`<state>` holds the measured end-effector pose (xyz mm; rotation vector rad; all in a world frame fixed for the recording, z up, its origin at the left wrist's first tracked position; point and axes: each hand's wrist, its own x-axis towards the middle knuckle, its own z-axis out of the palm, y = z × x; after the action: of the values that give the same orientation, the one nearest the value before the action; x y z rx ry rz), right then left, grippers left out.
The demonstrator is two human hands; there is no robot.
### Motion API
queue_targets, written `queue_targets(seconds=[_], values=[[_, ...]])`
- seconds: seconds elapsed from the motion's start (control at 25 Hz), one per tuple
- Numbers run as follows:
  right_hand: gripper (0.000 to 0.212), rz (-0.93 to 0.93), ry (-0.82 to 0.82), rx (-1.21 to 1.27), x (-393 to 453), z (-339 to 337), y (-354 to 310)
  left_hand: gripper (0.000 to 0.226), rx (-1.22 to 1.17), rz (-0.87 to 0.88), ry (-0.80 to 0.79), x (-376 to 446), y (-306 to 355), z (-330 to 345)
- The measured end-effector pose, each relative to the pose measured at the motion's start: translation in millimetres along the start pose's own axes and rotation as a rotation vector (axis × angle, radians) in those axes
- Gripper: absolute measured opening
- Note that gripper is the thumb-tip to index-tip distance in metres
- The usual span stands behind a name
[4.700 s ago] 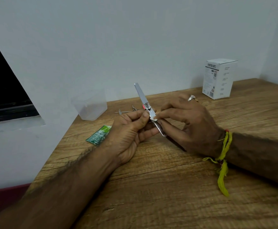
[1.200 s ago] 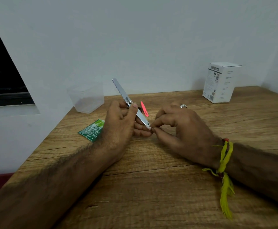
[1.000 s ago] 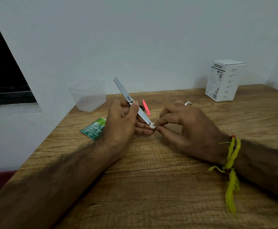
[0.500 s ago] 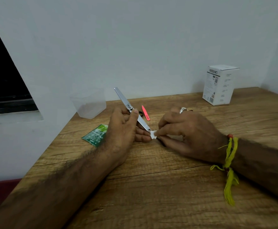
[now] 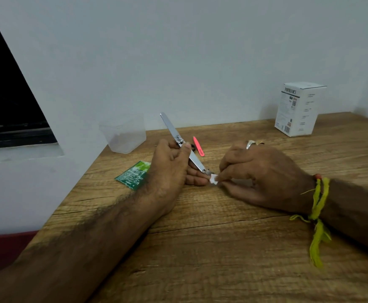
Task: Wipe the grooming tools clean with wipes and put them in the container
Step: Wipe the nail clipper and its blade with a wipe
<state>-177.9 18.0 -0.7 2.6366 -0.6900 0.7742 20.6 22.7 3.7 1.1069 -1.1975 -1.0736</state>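
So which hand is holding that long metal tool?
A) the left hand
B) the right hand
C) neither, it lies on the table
A: the left hand grips the metal tool with its long end pointing up toward the wall, while the right hand pinches a small white wipe at its lower tip.

bare forearms | right wrist: yellow-green thread band | silver ring
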Motion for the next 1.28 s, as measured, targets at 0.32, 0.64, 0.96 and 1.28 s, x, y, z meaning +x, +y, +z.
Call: queue_targets(seconds=[0.32, 0.64, 0.96, 1.28], values=[[0.014, 0.118, 0.045, 0.225, 0.3, 2.9, 2.8, 0.024, -0.038, -0.021, 0.019, -0.4, 2.6, 1.8], [0.021, 0.015, -0.009, 0.135, 1.0, 2.4, 1.3, 0.021, -0.113, -0.015, 0.07, 1.2, 1.0, -2.3], [0.021, -0.02, 0.091, 0.068, 4.2, 3.9, -3.4, 0.013, -0.055, 0.028, 0.042, -1.5, 1.6, 0.2], [0.02, 0.013, 0.139, 0.091, 10.3, 8.0, -8.3, 0.014, -0.065, 0.015, 0.053, -3.0, 4.4, 1.6]])
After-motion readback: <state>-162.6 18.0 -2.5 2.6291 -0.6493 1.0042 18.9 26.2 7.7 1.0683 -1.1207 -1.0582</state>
